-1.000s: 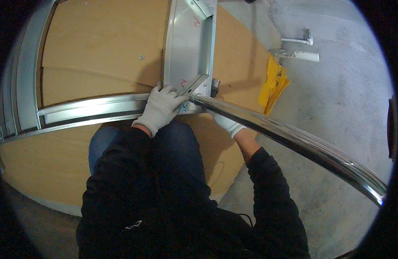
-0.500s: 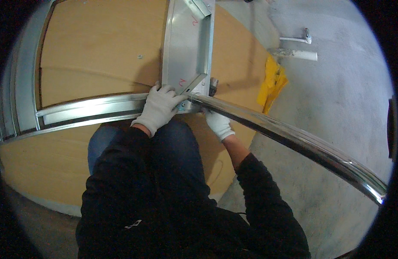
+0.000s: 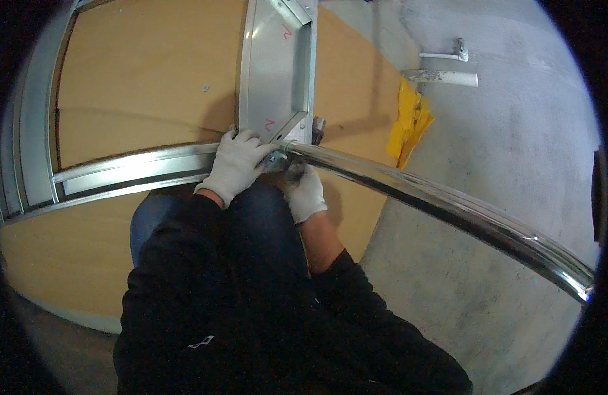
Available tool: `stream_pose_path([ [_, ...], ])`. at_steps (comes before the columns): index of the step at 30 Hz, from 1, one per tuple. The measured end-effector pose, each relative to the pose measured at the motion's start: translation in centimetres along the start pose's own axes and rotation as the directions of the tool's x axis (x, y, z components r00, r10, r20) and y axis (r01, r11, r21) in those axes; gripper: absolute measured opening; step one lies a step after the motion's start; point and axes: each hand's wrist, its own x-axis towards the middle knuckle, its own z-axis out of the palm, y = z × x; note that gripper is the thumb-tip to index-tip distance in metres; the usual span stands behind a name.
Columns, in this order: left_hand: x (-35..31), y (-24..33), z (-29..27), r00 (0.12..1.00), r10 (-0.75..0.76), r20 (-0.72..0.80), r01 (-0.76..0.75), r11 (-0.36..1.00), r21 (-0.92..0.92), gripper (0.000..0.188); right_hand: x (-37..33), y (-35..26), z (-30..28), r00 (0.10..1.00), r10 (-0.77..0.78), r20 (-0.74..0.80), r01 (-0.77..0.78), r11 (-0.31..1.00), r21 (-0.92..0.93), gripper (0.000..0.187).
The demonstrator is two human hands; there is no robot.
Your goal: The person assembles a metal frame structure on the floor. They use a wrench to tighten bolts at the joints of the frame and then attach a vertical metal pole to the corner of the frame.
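My left hand (image 3: 237, 163), in a white knit glove, grips the end of a galvanized metal rail (image 3: 136, 166). Its fingers curl over the far edge, and its thumb stretches toward the corner joint. At that joint a flat metal plate with a bolt (image 3: 274, 158) shows. My right hand (image 3: 305, 191), gloved with dark soiled fingertips, is closed just below the joint, beside the plate. Whatever its fingers pinch is hidden. A shiny chrome tube (image 3: 436, 203) runs from the joint toward the lower right. Beyond the joint extends a shallow sheet-metal channel (image 3: 274, 76) with red marks.
Brown cardboard (image 3: 139, 79) lies under the frame. Further metal rails (image 3: 37, 112) stand at the left. A torn yellow sheet (image 3: 408, 125) lies at the cardboard's right edge. A white pipe stub (image 3: 452, 78) and a small tap (image 3: 461, 51) are at the grey wall.
My right hand has moved left from beneath the chrome tube to the corner plate, and its fingers now show. My left hand keeps its place on the rail. The whole view has shifted slightly.
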Motion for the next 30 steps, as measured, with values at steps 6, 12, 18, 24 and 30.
stream_pose_path([
  [6, -0.3, -0.3, 0.1, 0.999, 0.032, -0.013, -0.032, 0.999, 0.014, 0.04, -0.2, -3.6, -0.5, 0.881, 0.467, 0.082, -0.309, 0.435, 0.846, 0.017],
  [12, 0.0, -0.1, -0.1, 0.999, 0.036, -0.033, -0.036, 0.999, -0.001, 0.039, 1.4, 3.3, -3.3, 0.991, -0.033, -0.13, 0.031, 0.999, -0.018, 0.033],
  [18, -0.3, -0.2, -0.3, 1.0, 0.017, -0.014, -0.018, 1.0, -0.018, 0.038, 2.4, 3.4, -4.9, 0.979, -0.205, 0.02, 0.19, 0.859, -0.475, 0.046],
  [24, -0.1, -0.1, -0.3, 1.0, 0.023, -0.005, -0.023, 1.0, -0.015, 0.037, 2.9, 3.3, -5.8, 0.911, -0.405, 0.075, 0.38, 0.757, -0.531, 0.04],
  [30, 0.0, 0.0, -0.5, 0.997, -0.005, 0.077, 0.007, 1.0, -0.026, 0.043, 3.2, 1.7, -6.3, 0.907, -0.412, 0.083, 0.412, 0.83, -0.375, 0.039],
])
